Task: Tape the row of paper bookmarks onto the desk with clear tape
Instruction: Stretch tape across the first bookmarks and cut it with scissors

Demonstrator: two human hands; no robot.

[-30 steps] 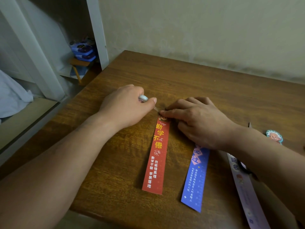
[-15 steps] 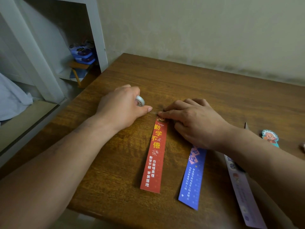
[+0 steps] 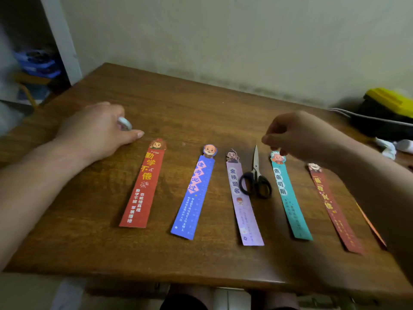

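Both bare forearms reach in from the near side, spread wide apart. The left arm comes up from the lower left corner. The left hand (image 3: 96,130) lies palm down with its heel on the desk (image 3: 201,101), thumb stretched straight out to the right and flat on the wood. Its fingers curl over a roll of clear tape (image 3: 125,124), which shows between forefinger and thumb. The right arm slants in from the right edge with the wrist raised. The right hand (image 3: 299,137) hangs above the wood, fingers curled in. Its thumb and forefinger tips meet and point left. This hand is blurred.
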